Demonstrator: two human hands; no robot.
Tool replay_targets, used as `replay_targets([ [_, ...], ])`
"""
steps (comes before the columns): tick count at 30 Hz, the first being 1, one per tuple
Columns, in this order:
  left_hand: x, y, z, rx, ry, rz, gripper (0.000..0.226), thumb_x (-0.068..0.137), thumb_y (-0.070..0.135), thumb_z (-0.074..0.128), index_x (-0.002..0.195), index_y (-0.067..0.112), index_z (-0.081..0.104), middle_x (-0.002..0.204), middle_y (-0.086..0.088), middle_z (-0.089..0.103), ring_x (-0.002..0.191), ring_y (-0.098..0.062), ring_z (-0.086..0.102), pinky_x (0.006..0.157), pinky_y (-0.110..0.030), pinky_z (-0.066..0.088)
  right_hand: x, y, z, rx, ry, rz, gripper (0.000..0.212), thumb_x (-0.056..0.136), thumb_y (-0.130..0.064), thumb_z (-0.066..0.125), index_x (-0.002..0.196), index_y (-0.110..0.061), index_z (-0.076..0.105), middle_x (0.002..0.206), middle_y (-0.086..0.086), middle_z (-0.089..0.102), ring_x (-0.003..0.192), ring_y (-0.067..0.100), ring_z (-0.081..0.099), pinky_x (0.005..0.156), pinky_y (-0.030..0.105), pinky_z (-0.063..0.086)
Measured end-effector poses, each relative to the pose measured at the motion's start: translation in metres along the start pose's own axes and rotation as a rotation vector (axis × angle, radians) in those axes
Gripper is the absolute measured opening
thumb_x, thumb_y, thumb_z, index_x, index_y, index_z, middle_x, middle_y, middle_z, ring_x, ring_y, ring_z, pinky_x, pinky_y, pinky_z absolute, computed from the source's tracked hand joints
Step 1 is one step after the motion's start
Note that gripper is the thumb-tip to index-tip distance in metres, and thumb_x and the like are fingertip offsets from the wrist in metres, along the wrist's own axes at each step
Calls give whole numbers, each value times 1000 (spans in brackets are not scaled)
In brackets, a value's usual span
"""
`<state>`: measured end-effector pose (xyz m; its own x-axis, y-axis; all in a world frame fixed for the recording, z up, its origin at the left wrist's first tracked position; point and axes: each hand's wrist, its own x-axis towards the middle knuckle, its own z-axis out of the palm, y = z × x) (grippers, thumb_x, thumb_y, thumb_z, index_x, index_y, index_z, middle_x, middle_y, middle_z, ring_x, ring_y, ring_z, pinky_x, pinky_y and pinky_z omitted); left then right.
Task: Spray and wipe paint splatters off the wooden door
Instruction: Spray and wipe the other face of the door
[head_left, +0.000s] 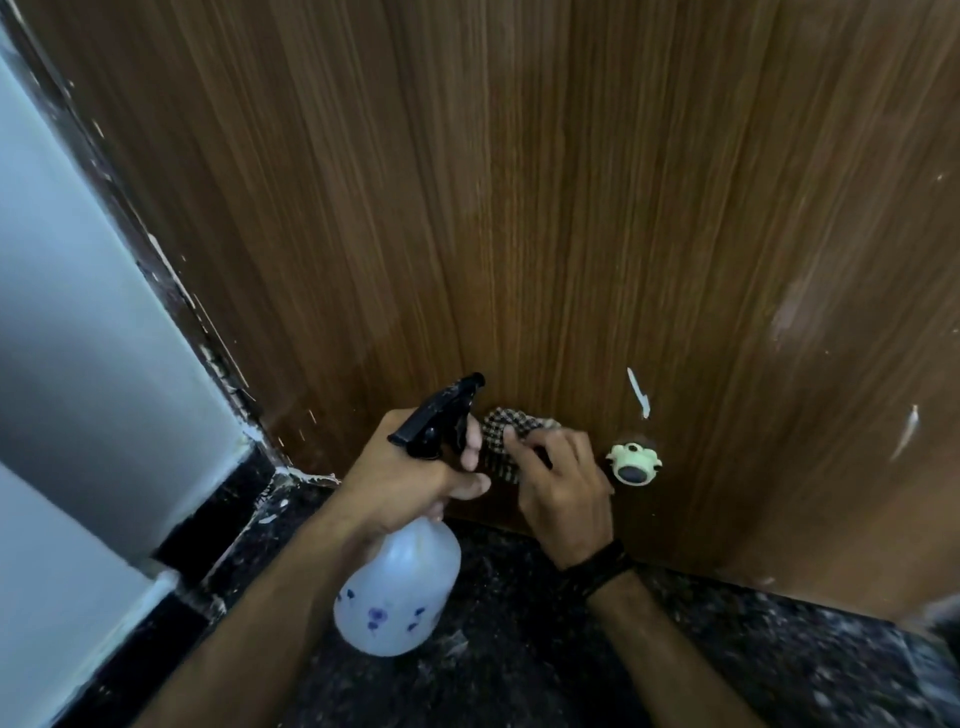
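Observation:
The brown wooden door (519, 208) fills most of the view. White paint splatters mark it low on the right: one streak (638, 391) above the stopper, another (906, 431) further right. My left hand (400, 483) grips the black trigger head (441, 415) of a translucent white spray bottle (397, 592), nozzle pointing at the door. My right hand (563, 493) presses a checked cloth (501, 434) flat against the door's lower part, just right of the nozzle.
A pale green door stopper (632, 461) sticks out of the door right beside my right hand. A dark frame edge with white paint flecks (171, 280) and a pale wall (78, 312) stand at left. Dark speckled stone floor (675, 649) lies below.

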<state>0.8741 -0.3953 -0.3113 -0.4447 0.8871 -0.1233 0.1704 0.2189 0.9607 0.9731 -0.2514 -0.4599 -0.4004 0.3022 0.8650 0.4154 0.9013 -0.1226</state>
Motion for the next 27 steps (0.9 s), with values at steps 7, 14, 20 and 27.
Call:
replay_targets([
  [7,-12,-3,-12,49,25,-4,24,80,-10,73,91,8,63,80,-6,60,59,-21,44,46,-26,39,67,1,-33,99,429,165,32,83,-5,79,115,-5,72,95,12,62,86,26,57,82,26,41],
  [14,-7,4,24,67,-39,-23,24,79,-13,73,90,6,64,77,-4,60,56,-14,46,45,-23,38,-2,5,-16,122,212,196,52,75,12,73,120,-13,68,90,12,63,80,32,59,76,36,45],
  [20,-8,10,37,92,-101,11,22,79,-13,74,88,5,63,77,-6,60,51,-18,44,44,-24,38,38,21,-70,145,670,606,29,79,-12,84,102,0,70,93,15,58,88,25,59,83,21,45],
  [27,-10,10,47,119,-124,-19,23,79,-11,74,86,9,64,76,-4,60,52,-15,45,45,-23,40,27,17,-58,127,544,534,26,80,-14,84,99,-1,71,94,13,59,89,25,57,78,34,49],
])
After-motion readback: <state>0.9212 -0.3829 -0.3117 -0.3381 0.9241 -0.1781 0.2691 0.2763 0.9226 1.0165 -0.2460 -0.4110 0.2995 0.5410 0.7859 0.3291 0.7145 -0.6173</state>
